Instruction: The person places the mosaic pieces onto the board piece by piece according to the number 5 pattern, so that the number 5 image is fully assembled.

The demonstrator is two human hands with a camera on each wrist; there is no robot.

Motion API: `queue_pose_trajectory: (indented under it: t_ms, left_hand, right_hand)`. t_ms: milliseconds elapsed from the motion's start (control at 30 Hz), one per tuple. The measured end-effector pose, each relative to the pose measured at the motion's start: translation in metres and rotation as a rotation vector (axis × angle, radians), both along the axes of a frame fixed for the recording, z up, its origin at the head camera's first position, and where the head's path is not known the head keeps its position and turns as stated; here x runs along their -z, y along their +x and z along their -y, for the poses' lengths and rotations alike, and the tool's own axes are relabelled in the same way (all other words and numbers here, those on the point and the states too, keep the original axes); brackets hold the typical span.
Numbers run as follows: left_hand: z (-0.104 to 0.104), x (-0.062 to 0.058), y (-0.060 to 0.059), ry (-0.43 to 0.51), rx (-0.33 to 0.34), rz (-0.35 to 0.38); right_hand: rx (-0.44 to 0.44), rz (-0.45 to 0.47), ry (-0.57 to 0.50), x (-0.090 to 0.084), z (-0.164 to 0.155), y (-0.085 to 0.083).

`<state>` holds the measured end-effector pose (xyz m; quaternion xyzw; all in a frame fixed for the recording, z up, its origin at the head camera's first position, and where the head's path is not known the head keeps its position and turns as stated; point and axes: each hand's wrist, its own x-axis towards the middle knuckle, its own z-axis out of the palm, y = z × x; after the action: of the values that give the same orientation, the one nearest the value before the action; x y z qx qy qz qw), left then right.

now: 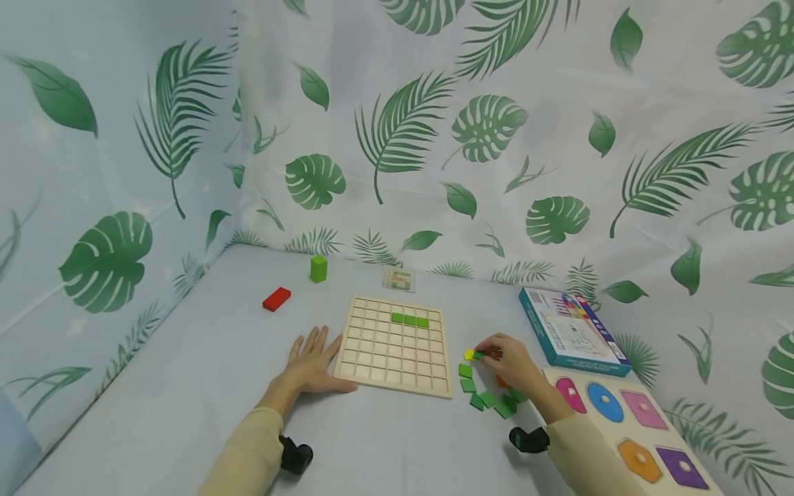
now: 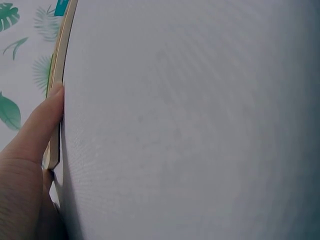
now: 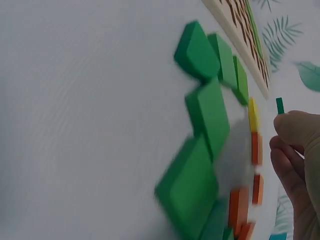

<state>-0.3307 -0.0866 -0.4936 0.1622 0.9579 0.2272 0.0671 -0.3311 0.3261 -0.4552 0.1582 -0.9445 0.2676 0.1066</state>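
Hands well apart, one either side of the wooden grid board [image 1: 391,358]. Left hand [image 1: 315,368] rests on the bench [image 1: 372,444], fingers spread, gripping nothing; thumb lies along the board's near-left corner, and the left wrist view has it touching the board's edge. Right hand [image 1: 515,365] pinches a small green tile [image 3: 279,105] between thumb and fingers, tile end poking out, held right of the board. Gap between pinched tile and bench: can't tell.

Board sits flat mid-bench, with three green tiles [image 1: 410,320] side by side in one row near its far edge. Loose green tiles [image 1: 488,399] are scattered right of the board, some under or near the right forearm. Yellow tile [image 1: 469,354] just beside the pinched one, contact unclear. Orange tiles [image 3: 238,207] near the right hand, partly hidden in the head view.

Far side: red block [image 1: 276,299] lying flat, green block [image 1: 318,269] upright, small pattern card [image 1: 400,278] behind the board. Right side: teal-edged box [image 1: 577,331], then nearer, a knobbed shape board [image 1: 660,441]. Leaf-print backdrop [image 1: 403,200] behind.
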Motion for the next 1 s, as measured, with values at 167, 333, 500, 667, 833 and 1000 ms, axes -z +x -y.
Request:
queue_pose_trajectory:
  t_ms: [167, 333, 500, 667, 833, 1000]
  left_hand:
    - [0.000, -0.012, 0.003, -0.028, -0.009, 0.047]
    - [0.000, -0.017, 0.005, -0.004, -0.001, 0.043]
    - [0.000, -0.002, 0.000, -0.008, -0.001, 0.023]
    - [0.000, -0.003, 0.001, 0.012, 0.001, 0.009]
    - [0.000, -0.018, 0.008, -0.007, 0.002, 0.012]
    - [0.001, -0.018, 0.009, 0.004, -0.005, 0.009]
  right_hand:
    - [-0.081, -0.086, -0.031, -0.001, 0.025, -0.014]
    - [-0.115, -0.123, -0.041, -0.003, 0.045, -0.027]
    - [-0.143, -0.130, -0.079, -0.003, 0.062, -0.037]
    - [-0.160, -0.130, -0.084, -0.002, 0.078, -0.050]
    - [-0.175, -0.124, -0.093, 0.000, 0.096, -0.061]
    - [-0.186, -0.108, -0.139, 0.005, 0.112, -0.071]
